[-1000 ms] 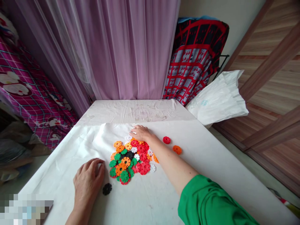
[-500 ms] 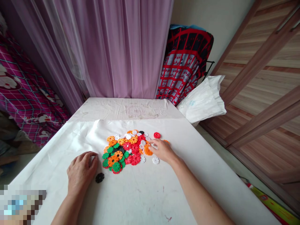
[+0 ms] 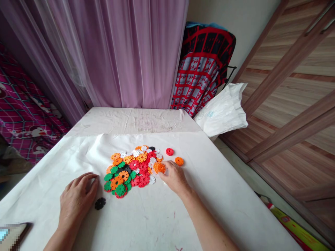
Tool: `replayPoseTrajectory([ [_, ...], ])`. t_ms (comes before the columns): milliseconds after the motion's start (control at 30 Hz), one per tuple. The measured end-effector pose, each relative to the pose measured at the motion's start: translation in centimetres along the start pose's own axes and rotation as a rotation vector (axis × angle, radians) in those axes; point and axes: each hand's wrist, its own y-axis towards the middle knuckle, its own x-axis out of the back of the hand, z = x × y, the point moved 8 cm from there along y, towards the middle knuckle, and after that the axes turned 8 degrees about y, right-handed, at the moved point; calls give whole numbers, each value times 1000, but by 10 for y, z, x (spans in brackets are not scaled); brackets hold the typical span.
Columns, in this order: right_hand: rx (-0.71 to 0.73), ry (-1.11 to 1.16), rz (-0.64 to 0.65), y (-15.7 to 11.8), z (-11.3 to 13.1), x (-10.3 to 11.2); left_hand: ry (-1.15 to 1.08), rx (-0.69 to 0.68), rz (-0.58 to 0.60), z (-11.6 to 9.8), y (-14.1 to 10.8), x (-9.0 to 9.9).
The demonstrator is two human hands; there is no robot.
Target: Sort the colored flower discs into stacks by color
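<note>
A heap of flower-shaped plastic discs in red [image 3: 143, 180], green [image 3: 120, 190], orange [image 3: 116, 182], white and black lies mid-table. At its right edge, my right hand [image 3: 175, 176] pinches an orange disc [image 3: 160, 168] between thumb and fingers. My left hand [image 3: 78, 195] rests on the cloth left of the heap, fingers loosely curved and thumb apart, with nothing visible in it. Beside that hand lies a single black disc [image 3: 100, 203]. A red disc [image 3: 170, 151] and another orange disc [image 3: 179, 161] lie separately beyond my right hand.
The white-covered table [image 3: 146, 216] has a white bag [image 3: 222, 113] at its far right corner. A dark-edged device [image 3: 22, 233], partly pixelated, is at the lower left. Purple curtains [image 3: 136, 52] hang behind, and a wooden wardrobe [image 3: 295, 94] stands right.
My right hand has closed on an orange disc at the heap's edge and drawn slightly nearer me. The view has shifted a little, and my left hand still rests on the cloth.
</note>
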Motion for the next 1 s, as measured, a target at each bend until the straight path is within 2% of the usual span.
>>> replayPoseTrajectory([
  [100, -27, 72, -151, 4, -21, 35, 0, -3, -3, 0, 1, 0],
  [167, -102, 58, -255, 4, -44, 57, 13, 6, 8, 1, 2, 0],
  [233, -166, 39, -301, 4, -63, 67, 29, 14, 22, 1, 2, -1],
  [367, -176, 60, -300, 5, -80, 59, 44, 3, 29, -1, 3, -1],
  [500, -152, 45, -303, 5, -80, 50, 47, 10, 46, -1, 4, -1],
  [767, -153, -6, -287, 5, -81, 48, 37, 7, 42, -5, 4, 4],
  [1000, -108, -47, -315, 6, -83, 45, 42, 12, 27, -3, 5, 1],
])
